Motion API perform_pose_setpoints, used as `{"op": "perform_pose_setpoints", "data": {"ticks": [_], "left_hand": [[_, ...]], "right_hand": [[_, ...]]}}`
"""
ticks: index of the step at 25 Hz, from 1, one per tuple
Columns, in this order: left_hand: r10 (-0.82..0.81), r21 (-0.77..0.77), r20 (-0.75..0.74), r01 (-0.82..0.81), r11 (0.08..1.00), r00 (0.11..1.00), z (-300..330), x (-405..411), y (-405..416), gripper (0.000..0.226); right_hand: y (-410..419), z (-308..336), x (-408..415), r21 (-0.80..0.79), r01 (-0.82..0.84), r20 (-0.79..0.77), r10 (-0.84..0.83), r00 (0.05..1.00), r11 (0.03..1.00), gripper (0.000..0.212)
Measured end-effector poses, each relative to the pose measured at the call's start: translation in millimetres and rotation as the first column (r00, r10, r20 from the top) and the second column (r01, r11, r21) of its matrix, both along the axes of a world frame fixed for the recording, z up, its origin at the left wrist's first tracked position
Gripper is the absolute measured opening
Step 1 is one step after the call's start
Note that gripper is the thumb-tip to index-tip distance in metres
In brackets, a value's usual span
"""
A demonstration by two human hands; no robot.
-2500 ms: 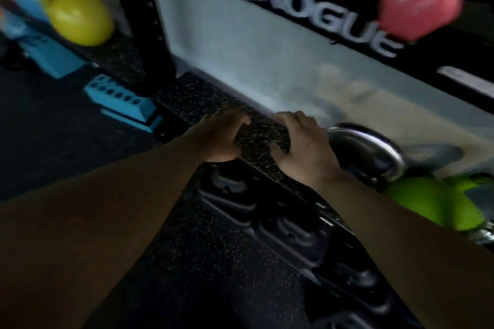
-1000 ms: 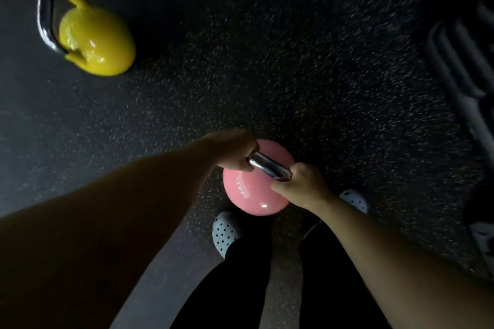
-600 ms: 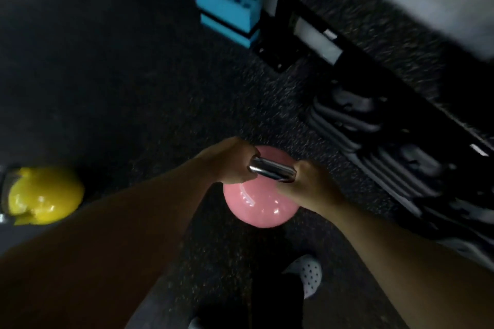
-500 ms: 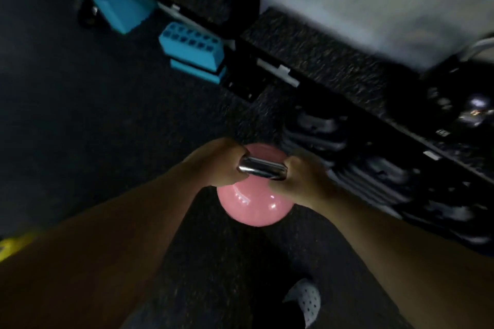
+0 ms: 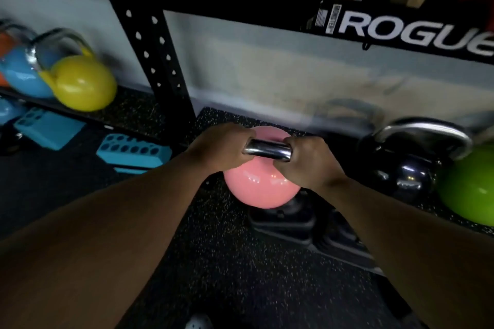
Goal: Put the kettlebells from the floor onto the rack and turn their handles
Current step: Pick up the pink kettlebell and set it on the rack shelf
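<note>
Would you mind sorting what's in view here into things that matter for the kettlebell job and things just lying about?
Job in hand:
- pink kettlebell, both hands in a grip on its handle
- left hand
- right hand
- rack shelf

Lying about:
- blue blocks
- weight plates under the shelf

The head camera looks forward and down, close over both forearms, toward the somewhat blurred rack.

Dim room. Black speckled rubber floor near. Pale grey painted wall far. 2 blue plastic blocks with round holes on floor, left. Stacked black weight plates right of centre.
</note>
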State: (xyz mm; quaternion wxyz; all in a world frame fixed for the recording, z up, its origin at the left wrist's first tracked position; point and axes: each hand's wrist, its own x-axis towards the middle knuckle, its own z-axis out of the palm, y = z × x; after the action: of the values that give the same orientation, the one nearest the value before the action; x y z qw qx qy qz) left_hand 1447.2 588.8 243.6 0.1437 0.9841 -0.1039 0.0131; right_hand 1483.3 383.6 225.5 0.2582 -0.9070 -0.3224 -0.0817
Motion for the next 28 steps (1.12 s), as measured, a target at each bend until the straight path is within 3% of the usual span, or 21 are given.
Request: {"op": "perform_pose_setpoints", "data": {"ticks": [3, 7, 12, 18, 20, 24, 28], "left_hand": [[-0.046, 0.048, 0.092, 0.041, 0.998, 0.995, 0, 51, 27, 0.010], [-0.026, 0.092, 0.132, 0.014, 0.996, 0.991, -9, 98, 56, 0.022], [0.012, -0.025, 0.141, -0.008, 1.000, 0.990, -25, 138, 80, 0.022], [0.089, -0.180, 0.041, -0.081, 0.980, 0.995, -30, 183, 78, 0.016], [0.137, -0.209, 0.043, -0.125, 0.970, 0.990, -33, 193, 75, 0.016], [0.163, -0.184, 0.052, -0.151, 0.971, 0.985, -35, 202, 74, 0.015], [0.125, -0.181, 0.003, -0.122, 0.976, 0.992, -32, 204, 76, 0.022]], "right_hand": [[28, 1, 43, -0.049, 0.105, -0.010, -0.105, 0.994, 0.993, 0.021], [62, -6, 82, -0.057, 0.138, -0.056, -0.141, 0.988, 0.989, 0.023], [89, -11, 120, -0.057, 0.167, -0.120, -0.173, 0.978, 0.984, 0.021], [95, -6, 154, -0.028, 0.289, -0.266, -0.285, 0.921, 0.957, 0.018], [97, -8, 163, -0.063, 0.295, -0.240, -0.301, 0.923, 0.954, 0.016], [98, -11, 175, -0.096, 0.302, -0.180, -0.314, 0.932, 0.949, 0.017], [96, -12, 176, -0.111, 0.274, -0.234, -0.293, 0.927, 0.955, 0.021]]}}
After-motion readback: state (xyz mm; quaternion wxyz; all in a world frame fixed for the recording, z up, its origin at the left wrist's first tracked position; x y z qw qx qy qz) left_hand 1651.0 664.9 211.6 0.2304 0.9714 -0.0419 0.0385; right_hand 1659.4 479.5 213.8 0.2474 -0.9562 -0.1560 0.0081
